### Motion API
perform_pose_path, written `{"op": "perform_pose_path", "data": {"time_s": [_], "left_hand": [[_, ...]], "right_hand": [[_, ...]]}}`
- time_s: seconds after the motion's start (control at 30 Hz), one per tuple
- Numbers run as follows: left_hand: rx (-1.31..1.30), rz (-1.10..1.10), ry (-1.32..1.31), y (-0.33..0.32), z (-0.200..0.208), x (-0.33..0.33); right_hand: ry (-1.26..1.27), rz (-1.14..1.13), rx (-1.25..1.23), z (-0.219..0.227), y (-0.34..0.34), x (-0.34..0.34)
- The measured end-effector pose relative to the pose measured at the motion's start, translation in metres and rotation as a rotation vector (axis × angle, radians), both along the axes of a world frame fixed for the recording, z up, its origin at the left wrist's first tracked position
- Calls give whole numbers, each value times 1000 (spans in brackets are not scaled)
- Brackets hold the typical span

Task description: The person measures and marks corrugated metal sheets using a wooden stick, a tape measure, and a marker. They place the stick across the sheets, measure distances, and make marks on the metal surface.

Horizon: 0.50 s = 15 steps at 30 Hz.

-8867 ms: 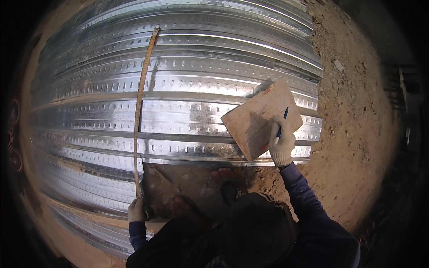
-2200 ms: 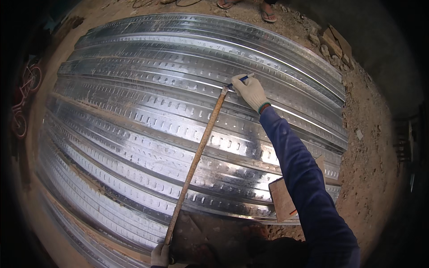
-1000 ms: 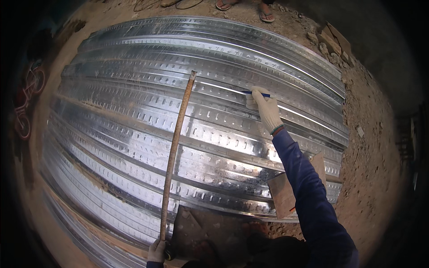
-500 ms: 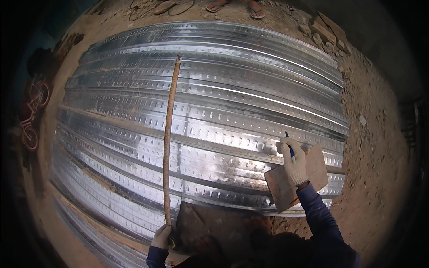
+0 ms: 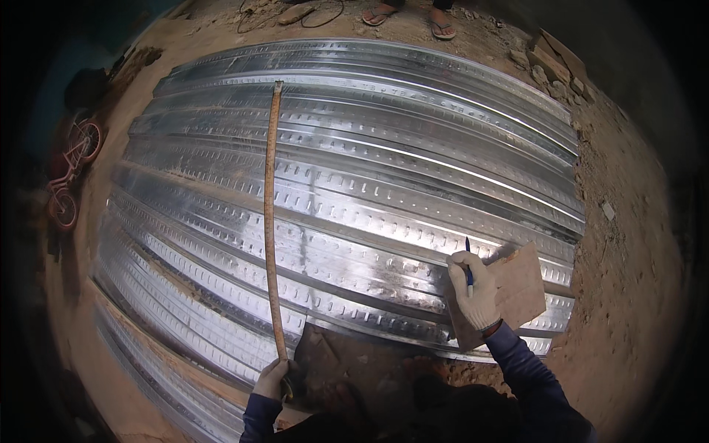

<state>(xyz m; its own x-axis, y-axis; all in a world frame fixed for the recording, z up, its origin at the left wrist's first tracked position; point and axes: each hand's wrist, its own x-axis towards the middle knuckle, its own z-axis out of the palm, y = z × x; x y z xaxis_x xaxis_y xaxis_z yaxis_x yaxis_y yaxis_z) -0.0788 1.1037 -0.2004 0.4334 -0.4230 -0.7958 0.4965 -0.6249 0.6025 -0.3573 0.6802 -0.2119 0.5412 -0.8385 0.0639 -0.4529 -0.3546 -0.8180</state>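
My gloved left hand (image 5: 271,381) grips the near end of a tape measure. Its yellowish blade (image 5: 270,221) runs away from me across ribbed metal sheets (image 5: 354,232), bowing slightly, with its metal tip near the far side. In my gloved right hand (image 5: 474,288) is a blue pen (image 5: 467,263), pointing away from me. That hand is over a flat brown board (image 5: 519,284), which lies on the sheets at the near right; part of it is hidden by the hand.
Another person's sandalled feet (image 5: 443,29) are at the far edge. Broken blocks and stones (image 5: 554,66) lie at the far right, on dirt ground (image 5: 620,295). A small pink bicycle (image 5: 70,166) stands at the left. More metal sheets (image 5: 140,376) lie at the near left.
The tape's far end has swung left across the sheets. My right hand with the pen has shifted slightly left and nearer. The whole view has turned a little.
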Motion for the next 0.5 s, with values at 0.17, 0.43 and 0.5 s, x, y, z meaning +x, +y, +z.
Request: {"op": "perform_pose_path", "data": {"time_s": [0.17, 0.43, 0.5], "left_hand": [[-185, 282, 393, -64, 34, 3], [-355, 374, 283, -209, 25, -19], [-407, 370, 214, -219, -22, -31]], "right_hand": [[-153, 356, 337, 8, 80, 80], [106, 302, 738, 44, 96, 157], [189, 294, 727, 54, 85, 151]]}}
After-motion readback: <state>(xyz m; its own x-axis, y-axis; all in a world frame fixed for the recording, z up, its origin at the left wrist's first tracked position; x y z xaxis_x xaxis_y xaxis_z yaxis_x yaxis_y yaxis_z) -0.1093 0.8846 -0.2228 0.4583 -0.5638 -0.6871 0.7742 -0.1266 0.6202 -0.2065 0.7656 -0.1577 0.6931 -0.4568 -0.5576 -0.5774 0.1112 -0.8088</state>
